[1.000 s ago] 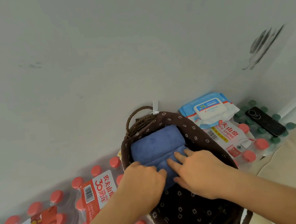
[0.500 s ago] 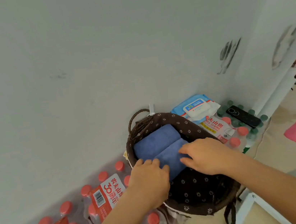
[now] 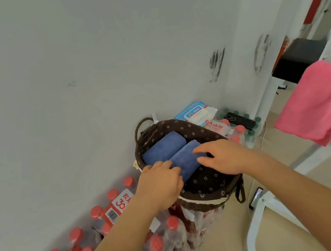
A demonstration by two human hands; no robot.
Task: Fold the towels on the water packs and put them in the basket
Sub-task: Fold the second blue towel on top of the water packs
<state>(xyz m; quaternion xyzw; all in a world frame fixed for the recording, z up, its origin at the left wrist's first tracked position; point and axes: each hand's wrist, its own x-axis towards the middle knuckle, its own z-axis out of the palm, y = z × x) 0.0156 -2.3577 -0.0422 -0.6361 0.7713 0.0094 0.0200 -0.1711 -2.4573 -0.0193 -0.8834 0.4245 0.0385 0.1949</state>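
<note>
A brown wicker basket (image 3: 208, 200) with a dark flowered liner stands on the water packs (image 3: 113, 214) against the wall. Two folded blue towels lie side by side inside it: one towards the wall (image 3: 163, 146) and a nearer one (image 3: 183, 158). My left hand (image 3: 162, 184) rests its fingertips on the nearer towel's left end, at the basket's rim. My right hand (image 3: 221, 156) lies with relaxed fingers over that towel's right end. A pink towel (image 3: 321, 102) hangs at the right, apart from both hands.
Red-capped bottle packs run along the wall to the lower left. A blue wipes pack (image 3: 196, 112) and a black phone (image 3: 240, 120) lie on the packs behind the basket. A white frame (image 3: 257, 218) stands to the right, over beige floor.
The view has pulled back and swung right, bringing the pink towel into sight. My hands have drawn slightly apart, towards the two ends of the nearer blue towel.
</note>
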